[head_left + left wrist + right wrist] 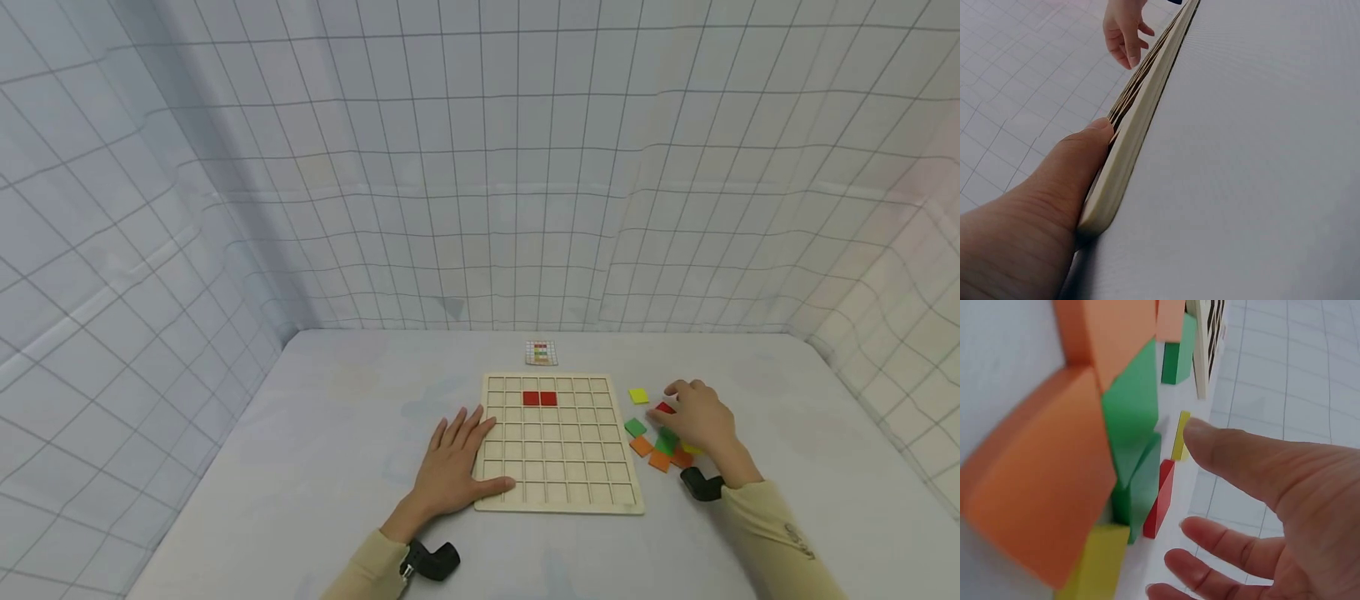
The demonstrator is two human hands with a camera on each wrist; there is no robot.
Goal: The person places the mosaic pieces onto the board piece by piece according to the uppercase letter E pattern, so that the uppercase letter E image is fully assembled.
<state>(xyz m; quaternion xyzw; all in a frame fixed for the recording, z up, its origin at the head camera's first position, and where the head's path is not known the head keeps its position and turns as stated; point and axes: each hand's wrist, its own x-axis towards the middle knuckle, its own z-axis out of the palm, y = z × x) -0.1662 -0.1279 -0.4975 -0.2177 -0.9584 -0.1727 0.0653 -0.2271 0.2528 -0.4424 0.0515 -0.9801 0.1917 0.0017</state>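
A pale wooden board [558, 451] with a grid of square recesses lies on the table, two red tiles [540, 398] side by side in its upper part. Spread along the board's left edge is my left hand [450, 471], its thumb [1075, 156] resting on the lower left corner. My right hand [703, 415] hovers above loose tiles to the right of the board. Its thumb and fingers stand apart around a red tile [1159, 501] on the table, holding nothing. Close by are green tiles [1138, 412], orange tiles [1041, 481] and a yellow tile [638, 396].
Behind the board a small card [542, 352] printed with a coloured grid pattern lies on the white table [360, 392]. Grid-lined white cloth [495, 183] encloses the back and sides. Each wrist carries a black camera mount [435, 562].
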